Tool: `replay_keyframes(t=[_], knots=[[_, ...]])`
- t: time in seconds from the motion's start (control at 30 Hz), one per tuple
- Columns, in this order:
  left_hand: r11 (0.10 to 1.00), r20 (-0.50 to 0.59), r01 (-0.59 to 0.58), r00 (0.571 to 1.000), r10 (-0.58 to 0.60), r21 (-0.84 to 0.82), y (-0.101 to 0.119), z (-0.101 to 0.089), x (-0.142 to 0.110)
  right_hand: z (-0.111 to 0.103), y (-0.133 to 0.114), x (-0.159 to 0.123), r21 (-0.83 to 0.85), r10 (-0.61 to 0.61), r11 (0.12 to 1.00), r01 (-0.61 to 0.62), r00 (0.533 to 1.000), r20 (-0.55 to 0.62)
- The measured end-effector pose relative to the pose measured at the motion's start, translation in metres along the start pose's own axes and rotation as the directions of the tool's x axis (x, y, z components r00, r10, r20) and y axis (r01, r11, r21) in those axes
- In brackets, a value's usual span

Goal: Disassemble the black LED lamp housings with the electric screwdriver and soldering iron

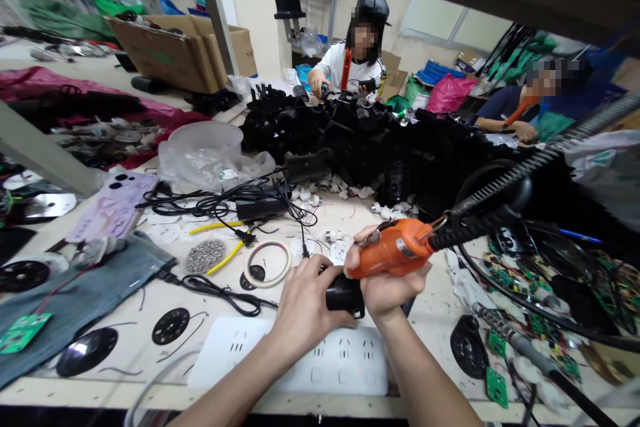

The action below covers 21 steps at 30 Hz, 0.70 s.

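Note:
My left hand (307,300) is wrapped round a black plastic housing (346,297) just above the power strip. In my right hand (393,290) is an orange electric screwdriver (390,248), hung from a coiled spring (530,163). It lies tilted, its front end towards the housing; its tip is hidden, so I cannot tell whether it touches. A black cord (304,240) runs up from near my left fingers. Left of that hand lie a roll of masking tape (286,271) and a heap of small screws (205,256).
Beneath my forearms lies a white power strip (350,377). Black housings (350,133) are piled behind. Green circuit boards (497,387) and a soldering iron (520,340) lie right. A phone (114,207) and a plastic tub (205,140) stand left. Two people work across the bench.

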<state>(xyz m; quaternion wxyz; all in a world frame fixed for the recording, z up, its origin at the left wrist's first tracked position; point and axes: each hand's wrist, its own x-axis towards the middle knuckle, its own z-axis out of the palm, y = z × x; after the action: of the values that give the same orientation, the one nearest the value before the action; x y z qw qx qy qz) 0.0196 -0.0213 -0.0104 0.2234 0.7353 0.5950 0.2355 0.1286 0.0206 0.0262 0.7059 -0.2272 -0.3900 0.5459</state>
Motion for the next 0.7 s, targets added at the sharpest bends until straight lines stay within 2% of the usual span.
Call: replay_keyframes(t=[0.27, 0.47, 0.7], knots=[[1.0, -0.02, -0.016, 1.0, 0.016, -0.019, -0.004, 0.002, 0.001, 0.009, 0.004, 0.016, -0.151, 0.072, 0.986, -0.075, 0.997, -0.025], [0.999, -0.004, 0.005, 1.0, -0.005, 0.032, -0.001, 0.0, 0.002, 0.007, 0.003, 0.007, -0.066, 0.02, 0.998, -0.022, 0.999, -0.034], [0.999, -0.005, -0.031, 0.999, 0.031, 0.037, 0.001, -0.001, 0.0, 0.008, -0.006, 0.013, -0.057, -0.014, 0.998, 0.01, 0.997, -0.076]])
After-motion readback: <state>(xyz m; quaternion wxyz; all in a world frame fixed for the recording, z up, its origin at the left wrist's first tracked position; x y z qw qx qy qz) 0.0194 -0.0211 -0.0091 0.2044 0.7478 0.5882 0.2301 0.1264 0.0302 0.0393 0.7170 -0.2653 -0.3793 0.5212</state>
